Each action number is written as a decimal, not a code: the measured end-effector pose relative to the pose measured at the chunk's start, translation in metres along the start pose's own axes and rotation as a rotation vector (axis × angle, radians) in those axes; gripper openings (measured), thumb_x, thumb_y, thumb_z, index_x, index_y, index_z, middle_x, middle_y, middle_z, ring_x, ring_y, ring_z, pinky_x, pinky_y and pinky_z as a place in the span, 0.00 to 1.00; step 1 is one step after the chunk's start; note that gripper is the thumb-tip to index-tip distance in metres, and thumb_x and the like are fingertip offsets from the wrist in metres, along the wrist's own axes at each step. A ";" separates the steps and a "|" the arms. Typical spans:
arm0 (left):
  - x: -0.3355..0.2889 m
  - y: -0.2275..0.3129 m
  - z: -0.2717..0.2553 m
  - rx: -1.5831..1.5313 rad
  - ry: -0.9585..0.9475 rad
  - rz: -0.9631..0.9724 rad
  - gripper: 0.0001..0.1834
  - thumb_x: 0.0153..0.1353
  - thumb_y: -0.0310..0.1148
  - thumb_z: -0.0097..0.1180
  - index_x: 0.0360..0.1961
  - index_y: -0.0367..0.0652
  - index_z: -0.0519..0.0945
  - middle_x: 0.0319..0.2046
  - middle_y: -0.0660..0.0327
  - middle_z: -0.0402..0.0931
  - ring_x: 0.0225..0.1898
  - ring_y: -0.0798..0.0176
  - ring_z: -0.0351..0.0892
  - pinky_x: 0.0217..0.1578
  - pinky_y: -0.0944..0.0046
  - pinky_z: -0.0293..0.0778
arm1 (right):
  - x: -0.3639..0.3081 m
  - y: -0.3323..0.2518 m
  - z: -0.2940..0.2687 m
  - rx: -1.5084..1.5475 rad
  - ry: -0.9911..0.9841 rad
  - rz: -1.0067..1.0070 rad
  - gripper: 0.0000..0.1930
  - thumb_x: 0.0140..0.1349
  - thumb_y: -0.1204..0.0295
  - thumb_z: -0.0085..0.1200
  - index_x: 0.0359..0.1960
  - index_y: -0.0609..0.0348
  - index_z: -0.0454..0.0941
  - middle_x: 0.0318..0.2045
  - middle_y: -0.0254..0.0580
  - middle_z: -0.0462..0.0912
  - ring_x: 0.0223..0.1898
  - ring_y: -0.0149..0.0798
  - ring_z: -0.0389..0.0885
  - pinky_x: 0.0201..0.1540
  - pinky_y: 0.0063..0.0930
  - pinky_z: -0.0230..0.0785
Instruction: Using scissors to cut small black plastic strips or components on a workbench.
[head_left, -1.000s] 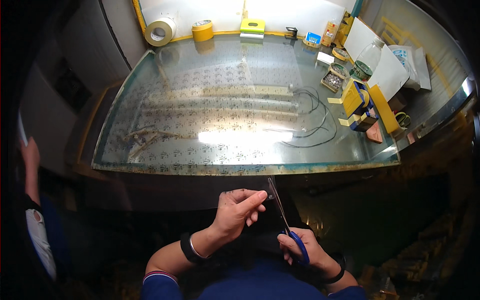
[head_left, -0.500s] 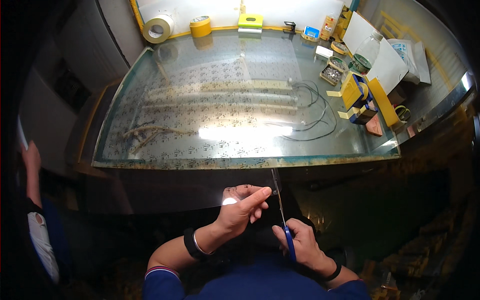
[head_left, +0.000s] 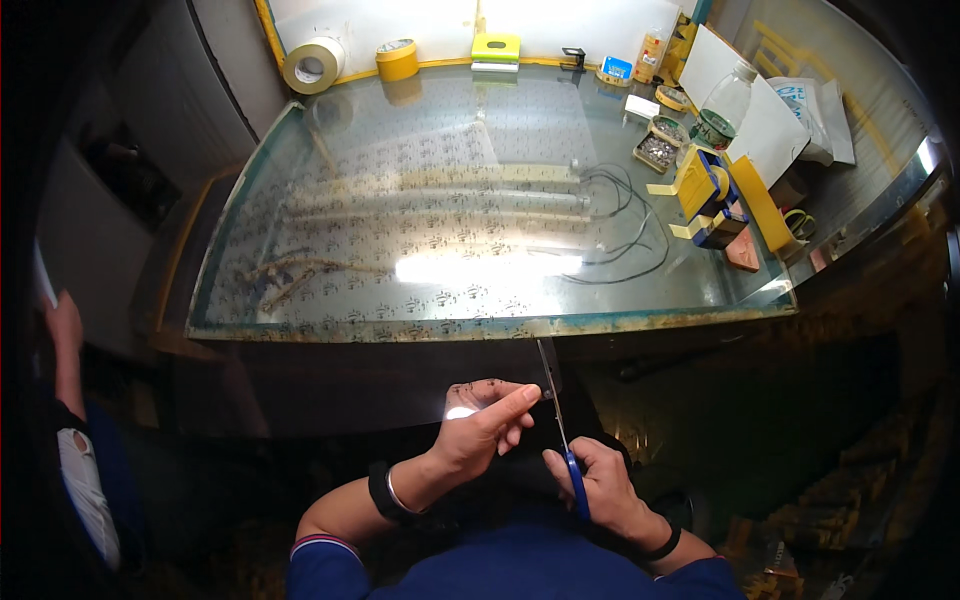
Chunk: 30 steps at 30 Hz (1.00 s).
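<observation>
Step looks like trimming the clear printed film (head_left: 400,240): most of it lies flat on the glass-topped desk (head_left: 705,285), with the near part hanging past the front edge to the hands.

To cut clean: tension the film lightly with the left hand (head_left: 482,428), feed it deep between the blades, use long strokes, no twisting. Mind the left thumb tip, it's right beside the blades. Overhang is see-through, so sight the cut off the print.

Pose: left forearm angles up and inward, thumb and index pinching the film's margin. Right hand (head_left: 605,482) sits lower and to the right, fingers curled round the handles of the blue-handled scissors (head_left: 576,478), tips pointing away toward the desk edge. Blades look nearly together; can't tell if film is between them.
</observation>
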<state>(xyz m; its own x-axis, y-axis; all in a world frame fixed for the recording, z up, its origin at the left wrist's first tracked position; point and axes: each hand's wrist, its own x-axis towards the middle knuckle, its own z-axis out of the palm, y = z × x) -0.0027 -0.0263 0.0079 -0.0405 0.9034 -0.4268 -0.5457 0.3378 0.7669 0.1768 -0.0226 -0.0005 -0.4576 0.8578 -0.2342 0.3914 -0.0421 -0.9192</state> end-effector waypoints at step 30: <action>-0.015 -0.011 0.008 -0.002 -0.043 -0.049 0.07 0.54 0.32 0.57 0.27 0.38 0.78 0.16 0.63 0.74 0.11 0.76 0.67 0.09 0.79 0.59 | 0.005 0.002 0.000 -0.021 0.023 -0.037 0.18 0.53 0.66 0.55 0.15 0.65 0.64 0.14 0.46 0.65 0.16 0.41 0.63 0.20 0.32 0.56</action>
<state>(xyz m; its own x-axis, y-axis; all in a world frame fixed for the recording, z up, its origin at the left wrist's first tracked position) 0.0104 -0.0414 0.0096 0.0219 0.8962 -0.4430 -0.5479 0.3814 0.7445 0.1758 -0.0184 -0.0036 -0.4535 0.8703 -0.1922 0.3909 0.0004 -0.9204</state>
